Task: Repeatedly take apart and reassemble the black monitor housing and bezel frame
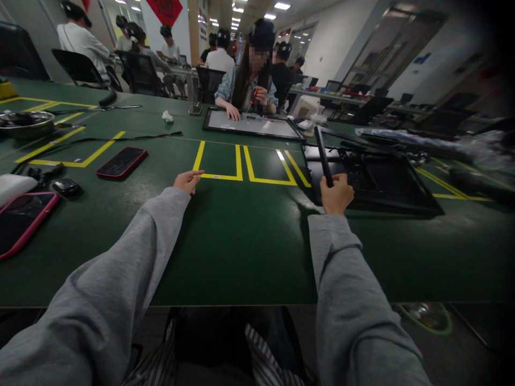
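My right hand (pixel 337 194) is closed around the lower end of a long black strip (pixel 323 155), which stands up from the fist and leans a little to the left. Behind and beside that hand lies a wide black panel (pixel 378 179) with raised parts on its face. My left hand (pixel 188 182) is over the green table, near a yellow tape outline (pixel 219 176). Its index finger points to the right while the others are partly curled, and I see nothing held in it.
Across the green table (pixel 241 241), a person (pixel 251 80) holds a red screwdriver (pixel 253 97) over a black-framed grey panel (pixel 261 126). At left are a red-edged phone (pixel 122 163), a pink-edged phone (pixel 26 220), a black mouse-like object (pixel 66 187) and a metal bowl (pixel 26 124).
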Demonstrator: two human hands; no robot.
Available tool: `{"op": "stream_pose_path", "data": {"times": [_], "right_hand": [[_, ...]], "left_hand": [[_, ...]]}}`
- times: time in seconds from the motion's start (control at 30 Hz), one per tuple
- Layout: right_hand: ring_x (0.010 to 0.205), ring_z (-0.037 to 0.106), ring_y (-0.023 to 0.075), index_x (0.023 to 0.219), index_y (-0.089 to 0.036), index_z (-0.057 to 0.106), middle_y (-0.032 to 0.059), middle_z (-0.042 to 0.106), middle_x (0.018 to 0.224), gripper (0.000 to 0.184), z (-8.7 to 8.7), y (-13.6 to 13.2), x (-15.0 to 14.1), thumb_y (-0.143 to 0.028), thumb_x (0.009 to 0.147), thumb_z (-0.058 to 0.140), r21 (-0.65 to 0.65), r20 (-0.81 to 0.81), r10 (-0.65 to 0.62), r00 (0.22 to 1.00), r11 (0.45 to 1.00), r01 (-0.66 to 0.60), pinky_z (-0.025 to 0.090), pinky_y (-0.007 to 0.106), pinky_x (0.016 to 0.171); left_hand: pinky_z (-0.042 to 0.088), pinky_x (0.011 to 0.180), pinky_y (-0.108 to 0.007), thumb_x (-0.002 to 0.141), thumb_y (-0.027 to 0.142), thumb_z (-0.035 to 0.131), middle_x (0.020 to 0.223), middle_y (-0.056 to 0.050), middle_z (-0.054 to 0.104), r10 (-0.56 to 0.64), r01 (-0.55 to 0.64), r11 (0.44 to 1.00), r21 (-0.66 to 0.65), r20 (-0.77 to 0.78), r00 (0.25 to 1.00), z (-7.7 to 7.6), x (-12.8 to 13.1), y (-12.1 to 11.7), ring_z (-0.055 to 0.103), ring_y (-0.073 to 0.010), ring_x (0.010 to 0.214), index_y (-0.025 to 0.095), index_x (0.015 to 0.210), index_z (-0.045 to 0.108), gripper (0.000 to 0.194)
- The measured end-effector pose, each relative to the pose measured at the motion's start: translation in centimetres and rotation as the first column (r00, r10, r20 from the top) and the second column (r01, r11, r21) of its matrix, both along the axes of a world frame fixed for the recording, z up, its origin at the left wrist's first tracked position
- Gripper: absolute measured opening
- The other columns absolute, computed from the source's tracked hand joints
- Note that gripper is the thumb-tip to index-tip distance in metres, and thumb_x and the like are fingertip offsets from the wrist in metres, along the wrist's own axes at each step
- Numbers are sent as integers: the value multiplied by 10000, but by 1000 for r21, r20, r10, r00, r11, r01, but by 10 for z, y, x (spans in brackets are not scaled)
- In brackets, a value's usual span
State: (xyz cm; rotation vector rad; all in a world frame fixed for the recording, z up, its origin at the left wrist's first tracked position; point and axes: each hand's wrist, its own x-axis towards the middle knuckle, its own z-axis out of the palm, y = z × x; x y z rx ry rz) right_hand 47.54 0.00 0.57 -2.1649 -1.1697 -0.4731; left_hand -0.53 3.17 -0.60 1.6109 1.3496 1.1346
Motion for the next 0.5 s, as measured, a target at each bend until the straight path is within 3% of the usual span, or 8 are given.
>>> {"op": "stream_pose_path", "data": {"times": [0.3,0.5], "right_hand": [[872,633,308,1082,-163,651,145,712,929,379,-17,2,26,-452,850,575,10,-24,69,997,998,-69,459,410,799],[1017,573,308,1143,-135,619,154,673,1013,403,-27,4,35,-435,882,556,-85,-43,170,984,981,-173,427,472,932]], "left_hand": [[392,454,-200,909,296,576,483,46,502,-24,24,1000,-1,-49,999,-7,-4,6,456,-81,403,130,1257,684,400],[395,446,-194,916,261,547,491,43,510,-30,30,1000,-7,-80,996,-10,-3,7,453,-77,400,134,1262,682,393]]}}
